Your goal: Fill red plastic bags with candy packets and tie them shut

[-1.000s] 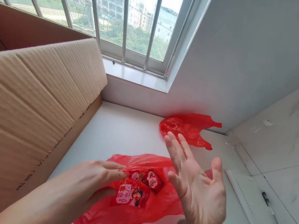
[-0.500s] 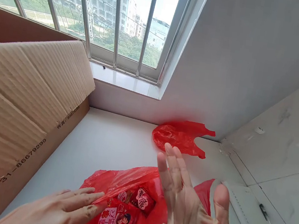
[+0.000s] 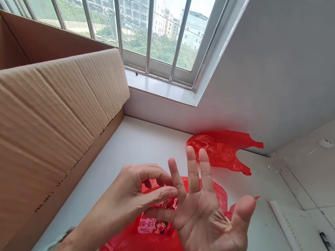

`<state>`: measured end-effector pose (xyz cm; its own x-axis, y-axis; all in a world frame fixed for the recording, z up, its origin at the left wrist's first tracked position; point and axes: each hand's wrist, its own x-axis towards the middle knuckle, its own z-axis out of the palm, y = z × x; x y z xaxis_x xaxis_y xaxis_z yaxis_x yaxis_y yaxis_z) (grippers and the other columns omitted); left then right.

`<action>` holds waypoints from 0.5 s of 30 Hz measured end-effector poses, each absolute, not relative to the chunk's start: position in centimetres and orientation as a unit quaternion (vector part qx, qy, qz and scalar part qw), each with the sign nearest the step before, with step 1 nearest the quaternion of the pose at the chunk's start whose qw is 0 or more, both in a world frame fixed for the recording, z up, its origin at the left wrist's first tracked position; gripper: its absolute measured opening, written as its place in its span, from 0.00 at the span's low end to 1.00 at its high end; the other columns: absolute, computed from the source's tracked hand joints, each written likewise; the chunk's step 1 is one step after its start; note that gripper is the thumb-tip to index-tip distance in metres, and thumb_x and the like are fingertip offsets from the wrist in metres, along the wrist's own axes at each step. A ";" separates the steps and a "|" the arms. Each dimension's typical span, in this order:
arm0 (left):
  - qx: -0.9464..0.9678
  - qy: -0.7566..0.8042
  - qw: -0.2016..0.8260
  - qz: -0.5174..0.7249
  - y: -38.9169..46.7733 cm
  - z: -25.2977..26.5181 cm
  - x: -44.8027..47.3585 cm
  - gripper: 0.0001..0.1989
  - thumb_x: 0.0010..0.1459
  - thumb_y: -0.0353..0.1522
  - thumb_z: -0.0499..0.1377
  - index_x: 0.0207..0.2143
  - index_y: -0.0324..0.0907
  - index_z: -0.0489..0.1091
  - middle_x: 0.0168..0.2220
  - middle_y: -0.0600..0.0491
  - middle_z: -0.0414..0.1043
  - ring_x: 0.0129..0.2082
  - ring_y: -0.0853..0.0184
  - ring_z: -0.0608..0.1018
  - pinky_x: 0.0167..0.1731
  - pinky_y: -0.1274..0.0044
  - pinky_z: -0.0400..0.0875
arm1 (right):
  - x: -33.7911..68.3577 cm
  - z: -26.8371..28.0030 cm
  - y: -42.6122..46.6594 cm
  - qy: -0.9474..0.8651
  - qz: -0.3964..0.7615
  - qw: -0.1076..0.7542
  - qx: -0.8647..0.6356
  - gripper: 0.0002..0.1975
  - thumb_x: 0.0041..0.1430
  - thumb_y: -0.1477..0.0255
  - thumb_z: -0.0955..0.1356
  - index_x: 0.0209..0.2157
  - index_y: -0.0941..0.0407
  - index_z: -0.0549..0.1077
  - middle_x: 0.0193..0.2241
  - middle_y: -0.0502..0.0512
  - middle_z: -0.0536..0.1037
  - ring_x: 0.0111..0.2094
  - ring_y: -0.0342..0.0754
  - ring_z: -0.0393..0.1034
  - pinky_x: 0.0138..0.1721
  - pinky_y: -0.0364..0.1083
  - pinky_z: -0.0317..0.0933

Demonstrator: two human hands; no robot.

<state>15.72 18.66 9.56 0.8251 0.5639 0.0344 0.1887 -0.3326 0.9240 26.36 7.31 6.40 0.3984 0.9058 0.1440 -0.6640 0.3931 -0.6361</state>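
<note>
My right hand [image 3: 209, 224] is held up palm toward me with its fingers spread and nothing in it. My left hand [image 3: 138, 196] comes in from the lower left, its thumb and index finger closed on a finger of my right hand. Behind and below both hands lies a red plastic bag [image 3: 146, 246], its mouth open. Inside, a red packet [image 3: 152, 225] with white characters and a cartoon couple shows in part. Other red packaging above it is mostly hidden by my fingers.
A large open cardboard box [image 3: 64, 101] stands at the left. Another red plastic bag [image 3: 223, 148] lies flat against the wall. On the right are a white board-like edge [image 3: 293, 249] and a black pen-like object [image 3: 326, 241]. A barred window [image 3: 166, 29] is behind.
My left hand has lifted off the packets and moved right, taking hold of a finger of my right hand. My right hand stays open. The view has shifted left.
</note>
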 end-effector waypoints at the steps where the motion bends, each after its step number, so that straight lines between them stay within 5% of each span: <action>1: 0.794 0.236 0.534 0.173 18.8 9.4 15.8 0.08 0.60 0.36 0.60 0.31 0.47 0.79 0.29 0.58 0.76 0.29 0.69 0.73 0.29 0.79 0.64 | 26.3 6.1 7.6 -0.287 0.478 0.790 -0.255 0.40 0.57 0.36 0.47 0.66 0.36 0.52 0.70 0.44 0.46 0.69 0.60 0.45 0.56 0.68 0.58; 7: 0.767 0.269 0.541 0.215 20.2 8.8 15.4 0.09 0.59 0.39 0.62 0.32 0.46 0.80 0.29 0.57 0.77 0.30 0.67 0.75 0.31 0.77 0.66 | 26.9 4.6 10.0 -0.559 0.263 0.622 -0.481 0.40 0.61 0.40 0.53 0.69 0.37 0.34 0.71 0.41 0.38 0.71 0.56 0.36 0.66 0.61 0.46; 10: 0.739 0.316 0.502 0.319 21.2 9.1 14.2 0.12 0.56 0.43 0.65 0.26 0.46 0.77 0.28 0.57 0.74 0.32 0.65 0.75 0.34 0.76 0.68 | 28.1 4.3 10.3 -0.517 0.143 0.578 -0.615 0.31 0.67 0.49 0.55 0.68 0.43 0.52 0.71 0.47 0.43 0.71 0.55 0.37 0.67 0.59 0.43; 13: 0.758 0.364 0.359 0.404 22.3 9.4 12.7 0.22 0.59 0.46 0.62 0.17 0.44 0.71 0.36 0.54 0.73 0.44 0.59 0.75 0.48 0.67 0.68 | 30.0 4.8 8.8 -0.455 0.070 0.591 -0.663 0.18 0.70 0.60 0.58 0.50 0.50 0.75 0.61 0.54 0.68 0.62 0.52 0.61 0.59 0.51 0.58; 15: 0.798 0.369 0.283 0.384 22.8 9.5 12.1 0.20 0.62 0.47 0.59 0.23 0.46 0.75 0.48 0.52 0.71 0.52 0.54 0.71 0.55 0.59 0.64 | 31.2 5.7 7.3 -0.481 0.079 0.559 -0.670 0.13 0.69 0.65 0.62 0.40 0.52 0.77 0.45 0.53 0.79 0.49 0.47 0.73 0.49 0.44 0.64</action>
<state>12.12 22.77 9.49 0.4333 0.8060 0.4032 0.3710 -0.5673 0.7352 31.15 7.29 5.68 0.5243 0.7341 0.4316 0.5564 0.0884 -0.8262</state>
